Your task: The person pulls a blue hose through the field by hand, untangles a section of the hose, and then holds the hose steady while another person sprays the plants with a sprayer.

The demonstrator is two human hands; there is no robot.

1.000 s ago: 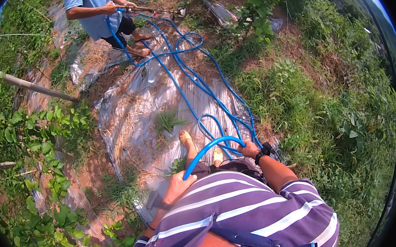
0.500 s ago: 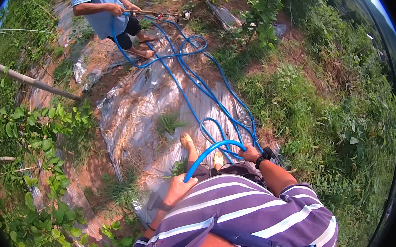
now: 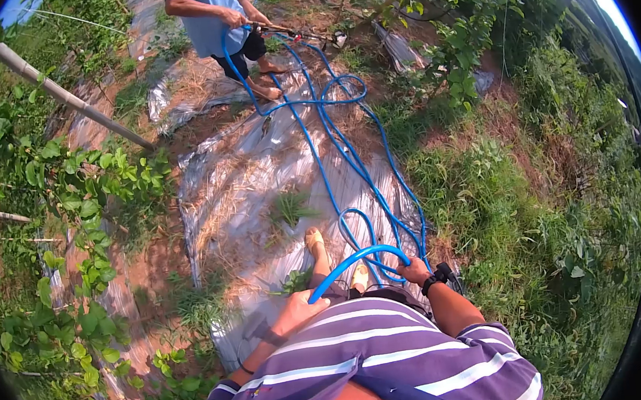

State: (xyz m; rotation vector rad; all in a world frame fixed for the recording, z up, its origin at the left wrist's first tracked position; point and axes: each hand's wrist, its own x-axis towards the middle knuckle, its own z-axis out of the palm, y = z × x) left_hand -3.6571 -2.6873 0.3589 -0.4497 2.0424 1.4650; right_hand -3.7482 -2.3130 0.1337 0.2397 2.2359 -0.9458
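Note:
A thick blue hose (image 3: 356,258) arches in front of my striped shirt between my two hands. My left hand (image 3: 297,312) is closed around its lower left end, near my waist. On the right, my right hand (image 3: 416,271) grips the hose where it bends down, with a black band on the wrist. From there more blue hose (image 3: 364,172) runs in loops and long strands over the silvery ground sheet (image 3: 252,198) towards another person (image 3: 206,27), whose hands hold a hose and a rod-like tool (image 3: 286,30).
Leafy plants (image 3: 69,207) and a slanting pole (image 3: 71,100) stand on the left. Grass and weeds (image 3: 481,209) cover the right side, with a leafy bush (image 3: 467,42) farther up. My feet are on the sheet, just beyond the held hose.
The surroundings and the other person have shifted right and slightly down in view. My hands have moved slightly right and down too, still holding the arched hose.

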